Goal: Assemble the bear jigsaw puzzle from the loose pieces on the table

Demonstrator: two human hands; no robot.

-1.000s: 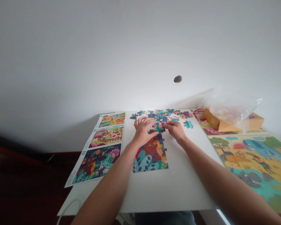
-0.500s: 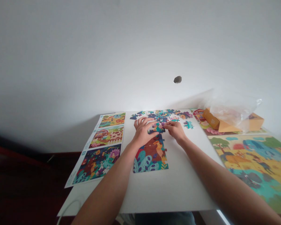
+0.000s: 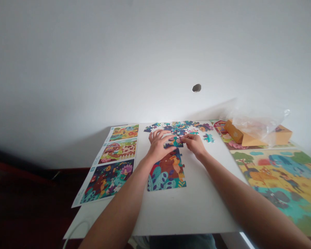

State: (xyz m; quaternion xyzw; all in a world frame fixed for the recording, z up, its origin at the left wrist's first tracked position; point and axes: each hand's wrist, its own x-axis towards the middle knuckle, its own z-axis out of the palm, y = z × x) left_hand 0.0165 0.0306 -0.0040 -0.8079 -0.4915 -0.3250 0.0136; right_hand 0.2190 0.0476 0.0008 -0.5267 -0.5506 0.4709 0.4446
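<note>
On table [image 3: 197, 211], hands — left hand [image 3: 158, 147], right hand [image 3: 196, 144] — pressing puzzle [image 3: 168, 169]

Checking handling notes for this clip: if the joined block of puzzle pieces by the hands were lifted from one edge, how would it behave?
The joined puzzle block would probably sag or split at its seams, since it is made of many interlocked flat pieces. It looks thin, so likely light. Pushed flat across the white table, it would probably slide whole.

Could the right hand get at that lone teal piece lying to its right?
Probably yes. The right hand rests just beside the teal piece, with only bare table between them, and nothing lies over the piece.
</note>
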